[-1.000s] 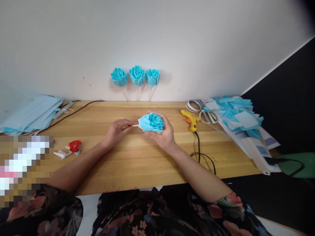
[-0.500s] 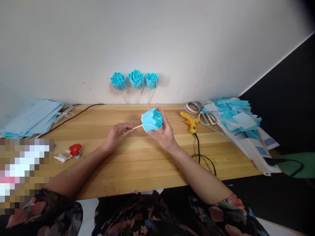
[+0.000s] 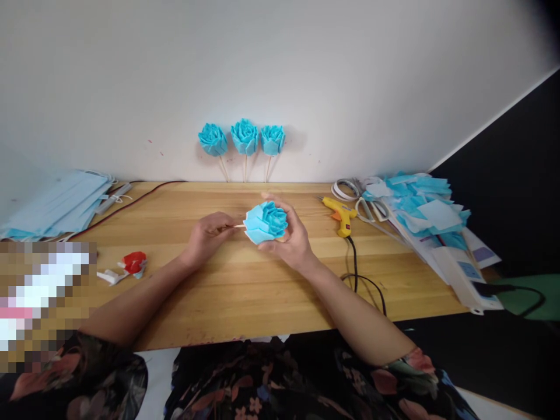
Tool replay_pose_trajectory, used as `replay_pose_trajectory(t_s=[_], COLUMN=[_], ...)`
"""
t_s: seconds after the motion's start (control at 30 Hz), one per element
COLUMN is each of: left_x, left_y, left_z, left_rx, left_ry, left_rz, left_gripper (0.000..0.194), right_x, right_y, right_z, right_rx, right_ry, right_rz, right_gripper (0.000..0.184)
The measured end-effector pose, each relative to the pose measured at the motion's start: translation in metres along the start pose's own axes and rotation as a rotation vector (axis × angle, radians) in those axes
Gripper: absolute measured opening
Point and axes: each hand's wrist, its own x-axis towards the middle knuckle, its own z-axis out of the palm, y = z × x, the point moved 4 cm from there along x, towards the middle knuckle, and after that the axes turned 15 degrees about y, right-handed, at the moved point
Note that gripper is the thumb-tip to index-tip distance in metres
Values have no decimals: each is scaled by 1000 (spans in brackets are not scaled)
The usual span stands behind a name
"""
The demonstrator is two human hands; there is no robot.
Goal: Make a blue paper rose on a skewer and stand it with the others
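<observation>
A light-blue handmade flower (image 3: pixel 265 222) on a thin wooden stick (image 3: pixel 240 226) lies sideways over the middle of the table, its bloom toward the right. My left hand (image 3: pixel 213 233) is closed, pinching the stick just below the bloom. Curved round the right side of the bloom is my right hand (image 3: pixel 292 236), thumb below and fingers behind, partly hidden by the petals. Three similar blue flowers (image 3: pixel 244 137) lean on their sticks against the wall behind.
On the right are a yellow glue gun (image 3: pixel 340 214), scissors (image 3: pixel 371 210), a tape roll (image 3: pixel 345 189), blue cut pieces (image 3: pixel 431 201) and a white power strip (image 3: pixel 466 280). To the left lie a stack of blue face masks (image 3: pixel 61 204) and a red crumpled piece (image 3: pixel 135 263).
The held flower has turned, showing more of its top, and shifted slightly left and down. Less stick shows between my left hand and the bloom. The camera view has shifted slightly.
</observation>
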Motion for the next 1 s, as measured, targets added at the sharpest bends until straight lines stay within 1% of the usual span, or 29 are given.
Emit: replay_pose_trajectory(t_s=[0.07,0.13,0.23,0.37,0.43,0.53,0.6,0.63,0.73,0.83,0.9,1.0], left_x=[0,1,1,0,-2,-3,-3,-3,-4,-4,-4,-5], left_y=[0,1,4,5,5,3,2,1,-3,-5,-6,-6], left_z=[0,0,1,3,3,4,4,4,4,3,3,3], left_rx=[-21,-48,-58,-40,-35,-11,-2,-1,13,33,33,37], left_ry=[-4,-15,-40,-70,-62,-57,-52,-48,-36,-24,-11,6], left_rz=[-33,-52,-43,-3,23,48,45,36,1,-14,-14,-5], left_gripper=[19,20,20,17,15,12,10,11,11,10,11,12], right_x=[1,1,1,0,-1,-3,-4,-4,-3,-3,-4,-4], right_y=[0,1,3,5,2,-5,-10,-12,-15,-17,-15,-7], right_z=[2,3,6,9,10,9,8,8,7,7,7,4], right_rx=[11,30,35,24,56,70,38,21,-11,-15,-4,-6], right_ry=[-52,-95,-142,-142,-139,-124,-98,-84,-39,-4,13,74], right_rz=[-2,-17,-49,-62,-104,-156,-150,-143,-130,-151,-147,-77], right_gripper=[107,119,124,134,127,98,80,74,65,57,54,56])
